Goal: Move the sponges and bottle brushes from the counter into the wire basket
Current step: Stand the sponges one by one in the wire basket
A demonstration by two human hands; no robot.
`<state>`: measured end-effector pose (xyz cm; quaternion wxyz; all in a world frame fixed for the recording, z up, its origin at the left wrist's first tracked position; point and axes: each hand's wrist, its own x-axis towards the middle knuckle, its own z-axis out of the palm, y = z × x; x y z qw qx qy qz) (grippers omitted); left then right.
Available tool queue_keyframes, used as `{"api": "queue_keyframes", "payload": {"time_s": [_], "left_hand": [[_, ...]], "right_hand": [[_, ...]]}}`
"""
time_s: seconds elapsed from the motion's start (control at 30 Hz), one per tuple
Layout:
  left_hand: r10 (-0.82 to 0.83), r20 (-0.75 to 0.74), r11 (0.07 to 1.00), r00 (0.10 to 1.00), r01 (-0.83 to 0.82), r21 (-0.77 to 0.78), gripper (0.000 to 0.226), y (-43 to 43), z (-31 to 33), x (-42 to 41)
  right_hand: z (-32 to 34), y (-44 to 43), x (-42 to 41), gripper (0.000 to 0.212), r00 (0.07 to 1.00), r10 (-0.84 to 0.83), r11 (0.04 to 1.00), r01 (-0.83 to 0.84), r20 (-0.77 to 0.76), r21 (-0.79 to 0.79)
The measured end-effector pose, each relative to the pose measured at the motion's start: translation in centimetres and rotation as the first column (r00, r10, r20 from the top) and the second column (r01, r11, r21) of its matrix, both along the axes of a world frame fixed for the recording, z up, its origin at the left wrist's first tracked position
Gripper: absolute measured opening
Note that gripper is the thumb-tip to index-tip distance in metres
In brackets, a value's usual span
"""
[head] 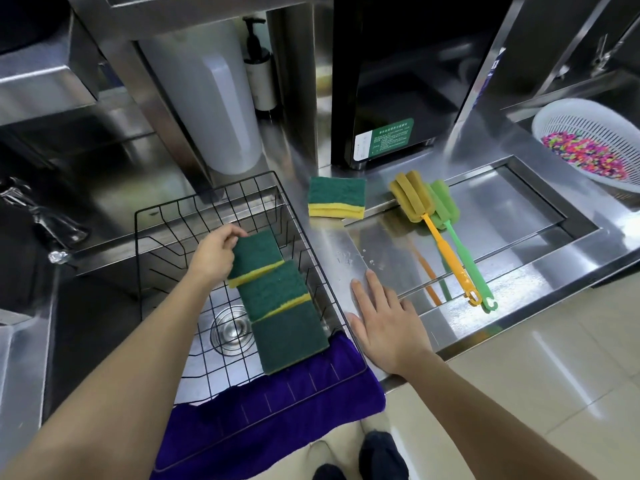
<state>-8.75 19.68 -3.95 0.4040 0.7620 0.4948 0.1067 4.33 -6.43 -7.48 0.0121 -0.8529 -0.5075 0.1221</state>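
Nearest, our right hand (388, 327) lies flat and spread on the steel tabletop (491, 237), its grip wide. Our left hand (216, 254) grips the farthest of three green-and-yellow sponges (256, 258) in the black wire basket (166, 216) (over the sink). Farther right lie another such sponge (337, 197) and crossed yellow (434, 230) and green bottle brushes (453, 233).

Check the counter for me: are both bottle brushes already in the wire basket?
No: the yellow bottle brush and the green bottle brush lie side by side on the steel counter, right of the wire basket.
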Motion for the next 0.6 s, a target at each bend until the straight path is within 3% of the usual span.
{"api": "queue_keyframes", "payload": {"time_s": [0.13, 0.3, 0.5, 0.6], "left_hand": [[0.010, 0.058, 0.997, 0.998, -0.006, -0.072, 0.023, -0.2, -1.0, -0.3], [0.165, 0.117, 0.978, 0.979, -0.147, -0.151, 0.025, -1.3, -1.7, 0.3], [0.421, 0.250, 0.895, 0.872, -0.354, -0.271, 0.022, -2.7, -2.7, 1.1], [0.426, 0.284, 0.897, 0.859, -0.358, -0.261, 0.017, -2.7, -2.6, 1.5]], "right_hand": [[0.1, 0.1, 0.0, 0.061, 1.000, -0.014, 1.000, 0.014, -0.002, 0.003], [0.0, 0.0, 0.0, 0.059, 1.000, -0.008, 1.000, 0.008, 0.012, 0.011], [-0.1, 0.0, 0.0, 0.059, 1.000, -0.013, 1.000, 0.012, 0.013, 0.013], [-0.1, 0.0, 0.0, 0.059, 1.000, -0.009, 1.000, 0.009, 0.014, 0.022]]}}
